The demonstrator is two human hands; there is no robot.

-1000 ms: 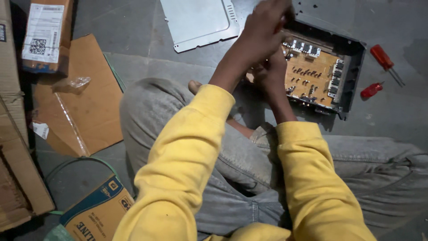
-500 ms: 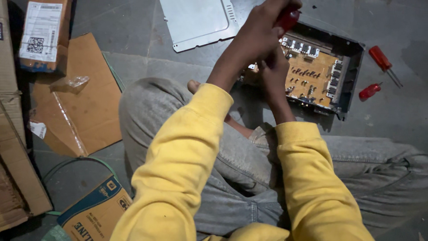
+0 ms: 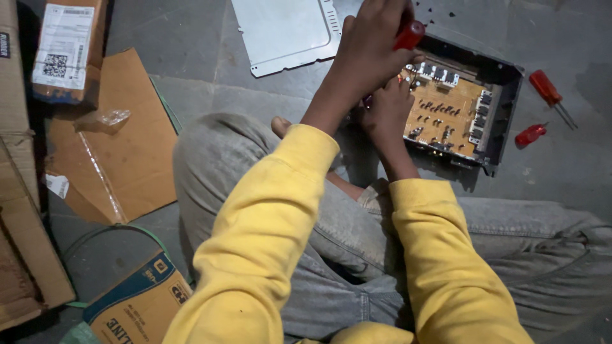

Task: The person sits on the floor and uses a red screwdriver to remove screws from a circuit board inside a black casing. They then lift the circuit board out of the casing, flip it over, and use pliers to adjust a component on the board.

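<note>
Red screwdrivers: one [image 3: 408, 35] gripped by hands [image 3: 370, 57], two [image 3: 551, 92] loose.

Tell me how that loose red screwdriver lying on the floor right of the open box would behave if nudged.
The red screwdriver has a rounded handle and thin shaft, so it would probably roll or pivot on the smooth floor. It looks rigid and likely light, easy to pick up.

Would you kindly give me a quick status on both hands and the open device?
Left hand shut on red-handled screwdriver, above circuit board. Right hand on board's near edge. Two spare screwdrivers lie apart, right.
</note>
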